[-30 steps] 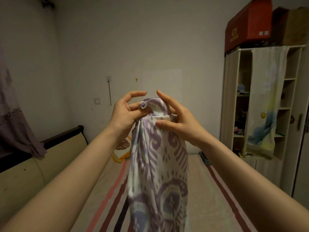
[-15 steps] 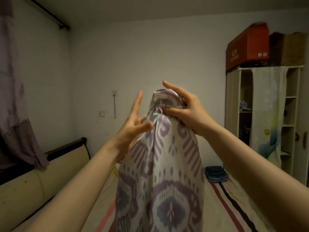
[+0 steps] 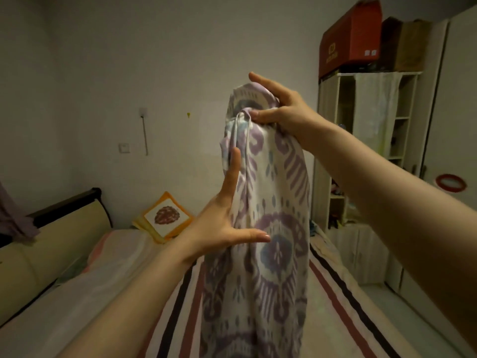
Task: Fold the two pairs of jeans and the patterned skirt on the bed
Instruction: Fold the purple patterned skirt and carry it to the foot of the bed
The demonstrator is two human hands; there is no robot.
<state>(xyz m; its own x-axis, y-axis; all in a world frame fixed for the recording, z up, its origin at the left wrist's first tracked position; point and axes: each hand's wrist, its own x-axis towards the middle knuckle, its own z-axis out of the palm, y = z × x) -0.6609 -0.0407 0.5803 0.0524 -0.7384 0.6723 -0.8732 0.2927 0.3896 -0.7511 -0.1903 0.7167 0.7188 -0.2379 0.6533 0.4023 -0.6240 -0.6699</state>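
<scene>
The patterned skirt (image 3: 271, 208), white with purple and blue motifs, hangs upright in front of me above the striped bed (image 3: 343, 313). My right hand (image 3: 281, 109) is pinched on its bunched top edge and holds it up. My left hand (image 3: 227, 218) is lower, fingers spread apart, with the palm flat against the skirt's left side and the thumb across its front, not gripping. The skirt's lower end runs out of view at the bottom. No jeans show in this view.
A cream headboard (image 3: 44, 244) runs along the left. An orange-edged cushion (image 3: 165, 218) leans at the far end of the bed. An open shelf wardrobe (image 3: 374, 156) stands at the right with a red box (image 3: 351, 40) on top.
My left hand let go of the skirt's top and slid down its left side, opening flat. My right hand keeps the top pinched and lifted. The view tilted down slightly.
</scene>
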